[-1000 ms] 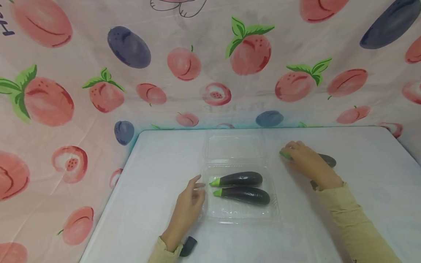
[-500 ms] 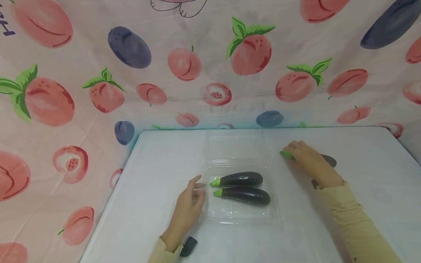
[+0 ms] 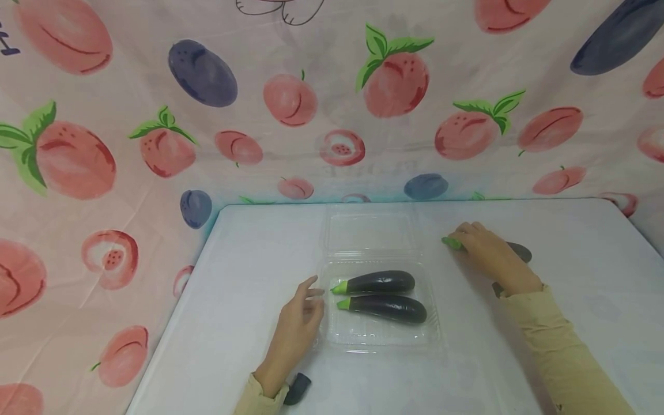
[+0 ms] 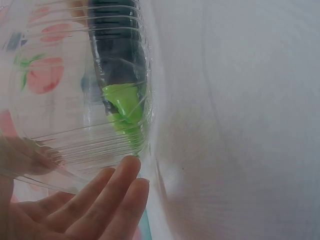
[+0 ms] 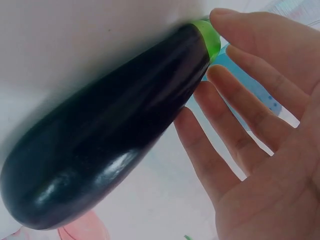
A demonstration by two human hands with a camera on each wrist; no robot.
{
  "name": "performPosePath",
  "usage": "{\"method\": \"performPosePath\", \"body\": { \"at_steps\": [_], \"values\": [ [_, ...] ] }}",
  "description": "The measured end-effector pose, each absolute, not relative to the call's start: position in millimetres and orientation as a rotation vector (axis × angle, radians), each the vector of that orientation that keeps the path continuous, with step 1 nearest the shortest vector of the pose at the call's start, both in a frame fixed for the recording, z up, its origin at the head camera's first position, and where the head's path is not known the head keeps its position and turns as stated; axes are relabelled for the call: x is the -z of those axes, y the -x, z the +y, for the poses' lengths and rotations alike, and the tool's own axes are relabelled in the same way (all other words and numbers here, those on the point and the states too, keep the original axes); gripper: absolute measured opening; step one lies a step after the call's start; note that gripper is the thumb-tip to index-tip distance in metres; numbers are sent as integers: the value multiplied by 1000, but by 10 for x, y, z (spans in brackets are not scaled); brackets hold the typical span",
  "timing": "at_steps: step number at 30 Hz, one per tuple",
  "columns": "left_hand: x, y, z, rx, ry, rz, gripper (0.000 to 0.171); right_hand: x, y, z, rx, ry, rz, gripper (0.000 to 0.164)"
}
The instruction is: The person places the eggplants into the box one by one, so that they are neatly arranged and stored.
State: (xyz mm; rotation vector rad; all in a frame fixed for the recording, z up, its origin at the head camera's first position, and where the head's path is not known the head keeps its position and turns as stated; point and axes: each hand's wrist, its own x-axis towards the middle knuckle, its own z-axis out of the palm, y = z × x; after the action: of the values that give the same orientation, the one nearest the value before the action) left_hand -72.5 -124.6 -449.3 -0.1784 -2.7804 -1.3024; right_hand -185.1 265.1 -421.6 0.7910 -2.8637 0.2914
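Observation:
Two dark purple eggplants with green caps, a far one [image 3: 381, 282] and a near one [image 3: 386, 309], lie side by side in a clear plastic clamshell box [image 3: 373, 340]. My left hand [image 3: 298, 323] is at the box's left edge, its fingers loosely extended along the ribbed plastic wall in the left wrist view. Right of the box, my right hand [image 3: 482, 253] reaches over a third eggplant [image 5: 110, 120] on the table. The right wrist view shows straight fingers against its side and the thumb near its green cap. From the head view, this hand covers its middle.
The box's lid [image 3: 370, 233] lies folded back toward the wall. A white table [image 3: 249, 248] bears everything, backed by a fruit-print cloth [image 3: 332, 115]. Dark wrist-worn devices show at the left wrist [image 3: 298, 389] and beneath the right wrist.

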Motion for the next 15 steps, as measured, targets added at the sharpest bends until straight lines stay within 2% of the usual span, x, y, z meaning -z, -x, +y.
{"method": "performPosePath", "body": {
  "at_steps": [15],
  "values": [
    [4487,723,-1245,1311,183,-2775,46,4224,1861,2696,-284,-763,-2873,26]
  ]
}}
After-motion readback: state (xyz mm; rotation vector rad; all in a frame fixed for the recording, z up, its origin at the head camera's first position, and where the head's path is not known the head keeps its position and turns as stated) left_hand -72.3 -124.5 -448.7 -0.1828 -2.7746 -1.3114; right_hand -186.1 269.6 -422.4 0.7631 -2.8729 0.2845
